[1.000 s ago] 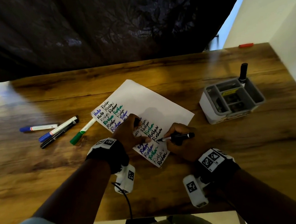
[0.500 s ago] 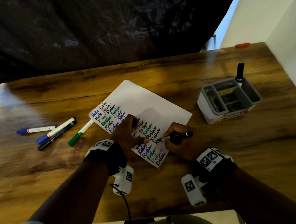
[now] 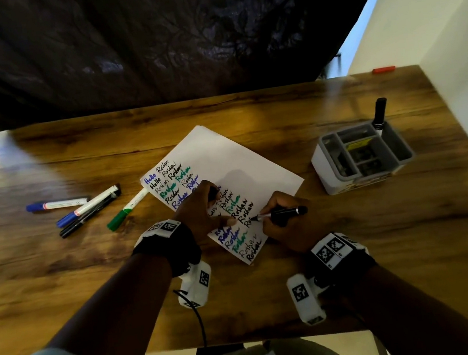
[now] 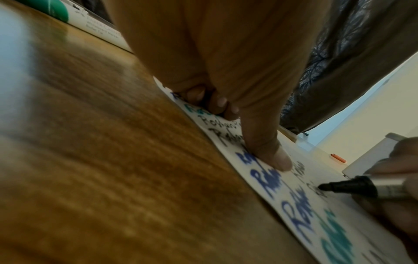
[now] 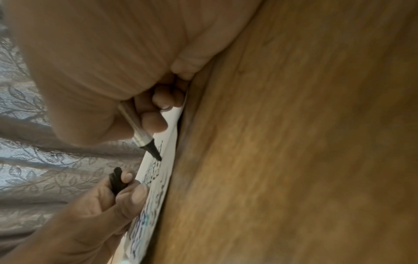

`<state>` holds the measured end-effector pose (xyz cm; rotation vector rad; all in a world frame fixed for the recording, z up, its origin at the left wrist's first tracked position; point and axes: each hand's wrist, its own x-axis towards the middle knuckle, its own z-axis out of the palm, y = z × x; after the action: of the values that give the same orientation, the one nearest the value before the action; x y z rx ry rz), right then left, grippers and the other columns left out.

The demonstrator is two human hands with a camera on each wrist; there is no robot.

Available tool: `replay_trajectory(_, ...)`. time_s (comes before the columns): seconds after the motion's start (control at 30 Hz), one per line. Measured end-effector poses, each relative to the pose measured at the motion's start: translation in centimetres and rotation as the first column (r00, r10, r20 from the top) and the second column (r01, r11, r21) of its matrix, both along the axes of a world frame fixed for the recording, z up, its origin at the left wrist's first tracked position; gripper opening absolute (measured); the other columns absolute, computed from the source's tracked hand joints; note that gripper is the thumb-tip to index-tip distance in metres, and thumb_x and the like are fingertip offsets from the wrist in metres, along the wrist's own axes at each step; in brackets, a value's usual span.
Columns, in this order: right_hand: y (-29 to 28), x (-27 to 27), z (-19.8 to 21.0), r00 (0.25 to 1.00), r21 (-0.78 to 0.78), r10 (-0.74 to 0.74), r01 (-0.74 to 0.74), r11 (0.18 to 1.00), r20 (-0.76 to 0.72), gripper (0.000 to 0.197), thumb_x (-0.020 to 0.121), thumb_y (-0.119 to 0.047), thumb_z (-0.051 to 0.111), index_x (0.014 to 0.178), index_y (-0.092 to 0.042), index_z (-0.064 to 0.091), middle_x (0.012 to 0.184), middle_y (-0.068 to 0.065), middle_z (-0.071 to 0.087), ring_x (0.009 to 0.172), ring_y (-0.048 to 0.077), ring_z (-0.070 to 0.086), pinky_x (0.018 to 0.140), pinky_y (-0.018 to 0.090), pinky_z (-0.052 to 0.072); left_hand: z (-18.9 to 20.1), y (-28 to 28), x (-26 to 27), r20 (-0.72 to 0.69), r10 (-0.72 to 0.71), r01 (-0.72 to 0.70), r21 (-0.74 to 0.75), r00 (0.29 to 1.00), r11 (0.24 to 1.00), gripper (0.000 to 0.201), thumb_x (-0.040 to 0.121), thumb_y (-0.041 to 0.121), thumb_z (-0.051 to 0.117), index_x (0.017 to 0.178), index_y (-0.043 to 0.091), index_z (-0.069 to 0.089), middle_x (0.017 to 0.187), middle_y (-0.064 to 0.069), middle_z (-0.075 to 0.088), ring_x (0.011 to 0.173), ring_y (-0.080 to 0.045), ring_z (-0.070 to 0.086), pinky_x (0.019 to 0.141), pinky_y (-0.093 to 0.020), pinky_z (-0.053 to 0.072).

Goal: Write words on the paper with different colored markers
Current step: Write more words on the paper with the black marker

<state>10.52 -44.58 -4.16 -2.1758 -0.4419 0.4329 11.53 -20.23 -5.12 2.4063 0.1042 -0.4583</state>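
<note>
— Where is the black marker [image 3: 283,214]?
— The right hand [image 3: 287,221] grips it, tip touching the paper [image 3: 233,159] on the wooden table [image 3: 353,236].
— And the left hand [image 3: 201,208]?
— Thumb pressing the sheet, fingers curled round a black cap [image 5: 117,180].

My right hand [image 3: 284,221] was curled around the black marker [image 3: 286,212], its tip pointing toward nine o'clock and touching the paper [image 3: 233,159]. My left hand [image 3: 201,208] lay at nine o'clock of it, thumb pressed flat on the sheet, the other fingers curled around a black cap [image 5: 117,180]. Both forearms reached in from six o'clock.
</note>
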Motion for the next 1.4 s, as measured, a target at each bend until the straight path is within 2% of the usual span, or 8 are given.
replay_trajectory(0.2, 0.0, 0.4, -0.2, 0.998, 0.027, 0.019, -0.017, 0.999, -0.055, 0.022, 0.09, -0.017, 0.066, 0.097, -0.026, 0.048, 0.09, -0.017, 0.053, 0.081, -0.001, 0.055, 0.066, -0.002, 0.043, 0.0, -0.1, 0.0, -0.001, -0.004, 0.004, -0.001, 1.0, 1.0, 0.066, 0.063, 0.041, 0.087, 0.107, 0.024, 0.041, 0.108, 0.005, 0.057, 0.097, -0.013, 0.057, 0.075, -0.025, 0.045)
replay_trajectory(0.3, -0.1, 0.4, -0.6, 0.995, 0.062, 0.043, -0.038, 0.997, -0.088, 0.025, 0.092, -0.02, 0.063, 0.092, -0.038, 0.045, 0.105, -0.008, 0.056, 0.096, 0.006, 0.058, 0.078, 0.008, 0.049, -0.1, 0.0, 0.0, 0.001, -0.011, 0.011, 0.003, 1.0, 1.0, 0.066, 0.062, 0.042, 0.087, 0.105, 0.024, 0.04, 0.108, 0.005, 0.057, 0.098, -0.014, 0.057, 0.076, -0.026, 0.045)
replay_trajectory(0.47, -0.3, 0.4, -0.3, 1.0, 0.0, 0.013, -0.013, 1.0, -0.017, 0.02, 0.089, -0.015, 0.067, 0.105, -0.009, 0.056, 0.089, -0.011, 0.055, 0.075, -0.007, 0.053, 0.067, 0.0, 0.043, 0.0, 0.0, 0.1, 0.001, -0.011, 0.011, 0.01, 1.0, 1.0, 0.066, 0.063, 0.043, 0.087, 0.107, 0.023, 0.041, 0.108, 0.005, 0.057, 0.098, -0.013, 0.057, 0.072, -0.022, 0.043)
replay_trajectory(0.67, -0.2, 0.4, -1.1, 1.0, 0.05, -0.025, 0.025, 0.998, -0.009, 0.019, 0.086, -0.02, 0.069, 0.097, -0.023, 0.054, 0.098, -0.007, 0.063, 0.088, 0.006, 0.062, 0.077, 0.023, 0.056, 0.1, -0.1, 0.0, -0.009, 0.003, -0.004, -0.01, 1.0, 1.0, 0.066, 0.063, 0.041, 0.087, 0.108, 0.023, 0.042, 0.106, 0.007, 0.056, 0.097, -0.012, 0.055, 0.07, -0.019, 0.04)
replay_trajectory(0.87, -0.5, 0.3, -0.8, 0.997, 0.038, -0.066, 0.064, 0.997, 0.042, 0.021, 0.086, -0.022, 0.07, 0.093, -0.028, 0.052, 0.083, -0.014, 0.059, 0.074, -0.001, 0.059, 0.061, 0.011, 0.049, 0.1, 0.0, -0.1, 0.009, -0.013, 0.013, -0.024, 1.0, 1.0, 0.065, 0.062, 0.041, 0.087, 0.105, 0.023, 0.042, 0.105, 0.006, 0.056, 0.097, -0.013, 0.056, 0.075, -0.024, 0.044)
replay_trajectory(1.07, -0.3, 0.7, -0.4, 0.999, -0.007, -0.012, 0.012, 1.0, -0.031, 0.019, 0.089, -0.02, 0.067, 0.103, -0.017, 0.054, 0.093, -0.008, 0.057, 0.077, -0.004, 0.054, 0.062, 0.005, 0.045, 0.5, -0.2, -0.2, 0.017, -0.017, 0.018, -0.024, 1.0, 1.0, 0.064, 0.064, 0.039, 0.087, 0.105, 0.023, 0.04, 0.104, 0.006, 0.056, 0.095, -0.012, 0.056, 0.066, -0.016, 0.041)
replay_trajectory(1.23, -0.6, 0.5, -0.6, 0.999, 0.001, -0.026, 0.026, 1.0, 0.027, 0.022, 0.089, -0.018, 0.067, 0.106, -0.008, 0.056, 0.1, 0.002, 0.063, 0.084, 0.011, 0.06, 0.068, 0.003, 0.046, 0.6, -0.3, -0.2, 0.012, -0.01, 0.011, -0.027, 1.0, 1.0, 0.064, 0.064, 0.038, 0.087, 0.106, 0.023, 0.041, 0.102, 0.007, 0.054, 0.093, -0.011, 0.054, 0.066, -0.015, 0.039)
replay_trajectory(1.4, -0.7, 0.5, -0.8, 0.999, 0.012, -0.016, 0.015, 1.0, 0.04, 0.018, 0.088, -0.02, 0.067, 0.101, -0.014, 0.056, 0.099, 0.002, 0.065, 0.085, 0.013, 0.063, 0.073, 0.023, 0.056, 0.6, -0.4, -0.2, 0.006, -0.005, 0.005, -0.029, 1.0, 1.0, 0.065, 0.064, 0.038, 0.087, 0.107, 0.023, 0.041, 0.105, 0.007, 0.055, 0.096, -0.012, 0.054, 0.075, -0.023, 0.042)
